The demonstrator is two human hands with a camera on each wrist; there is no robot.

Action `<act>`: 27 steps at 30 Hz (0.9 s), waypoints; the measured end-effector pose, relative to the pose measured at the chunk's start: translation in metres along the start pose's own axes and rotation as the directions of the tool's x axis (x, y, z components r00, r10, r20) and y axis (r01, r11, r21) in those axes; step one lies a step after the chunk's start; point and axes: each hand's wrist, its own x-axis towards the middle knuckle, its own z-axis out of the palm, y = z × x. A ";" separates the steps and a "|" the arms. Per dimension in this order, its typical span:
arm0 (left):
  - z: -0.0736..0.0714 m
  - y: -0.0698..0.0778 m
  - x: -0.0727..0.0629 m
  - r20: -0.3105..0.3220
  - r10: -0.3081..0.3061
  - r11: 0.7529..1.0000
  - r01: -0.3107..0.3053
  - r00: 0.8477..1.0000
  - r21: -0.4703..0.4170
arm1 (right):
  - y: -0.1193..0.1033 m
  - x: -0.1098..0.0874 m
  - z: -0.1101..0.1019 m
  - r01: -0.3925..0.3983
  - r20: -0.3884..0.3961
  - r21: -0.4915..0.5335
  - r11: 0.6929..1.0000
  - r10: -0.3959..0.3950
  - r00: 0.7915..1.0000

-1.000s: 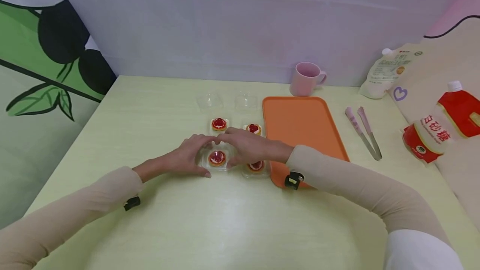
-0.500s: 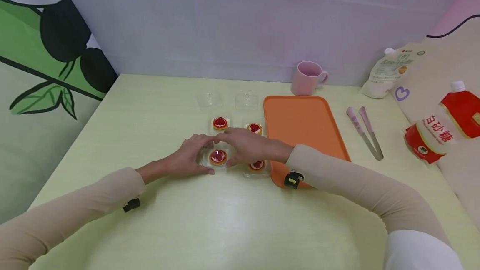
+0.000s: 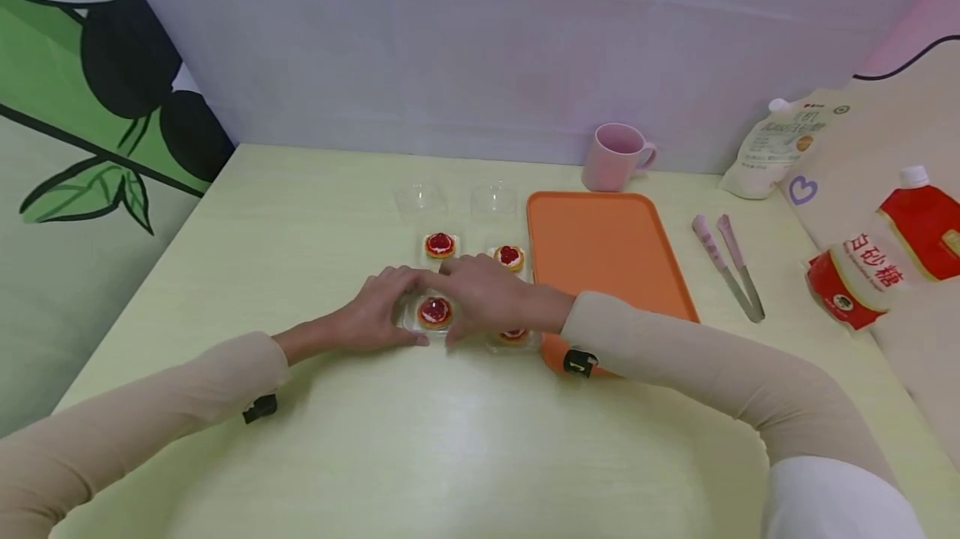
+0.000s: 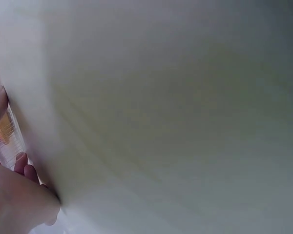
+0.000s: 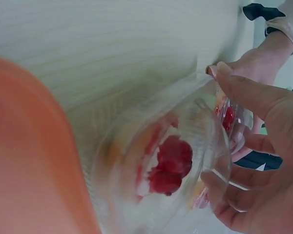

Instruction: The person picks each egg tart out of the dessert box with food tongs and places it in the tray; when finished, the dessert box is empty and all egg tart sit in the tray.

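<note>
A clear plastic tart box [image 3: 412,321] stands at the table's middle, with a red-topped tart [image 3: 434,311] inside. My left hand [image 3: 372,311] curves round its left side, thumb along the front. On its right side my right hand [image 3: 487,297] curves round it, thumb at the front corner. Both hands' fingers meet behind the box. Partly under my right hand is a second tart box [image 3: 517,348], seen close up as a domed clear box [image 5: 168,168] in the right wrist view. The left wrist view shows mostly blurred tabletop beside my left hand [image 4: 19,195].
Behind stand a left tart [image 3: 439,245] and a right tart [image 3: 509,257] on clear bases. Two clear lids, a left lid [image 3: 421,199] and a right lid [image 3: 494,200], lie farther back. Rightward are an orange tray [image 3: 600,247], pink mug [image 3: 612,160], tongs [image 3: 731,268] and sugar bag [image 3: 870,260].
My right hand has shifted slightly, its thumb sliding to the box's front corner and covering more of the second box. My left hand has stayed nearly still.
</note>
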 end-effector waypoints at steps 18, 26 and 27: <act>-0.001 0.003 0.000 0.010 -0.003 1.000 0.003 1.000 0.006 | -0.012 0.000 0.001 0.010 -0.023 -0.108 0.994 -0.013 1.000; -0.001 0.004 0.000 0.010 -0.017 1.000 0.016 1.000 0.015 | -0.007 -0.001 0.000 0.022 -0.053 0.029 0.999 -0.020 0.998; -0.001 0.004 0.000 0.009 -0.017 1.000 0.017 1.000 0.015 | -0.005 0.000 -0.001 0.019 -0.050 0.050 0.999 -0.017 0.999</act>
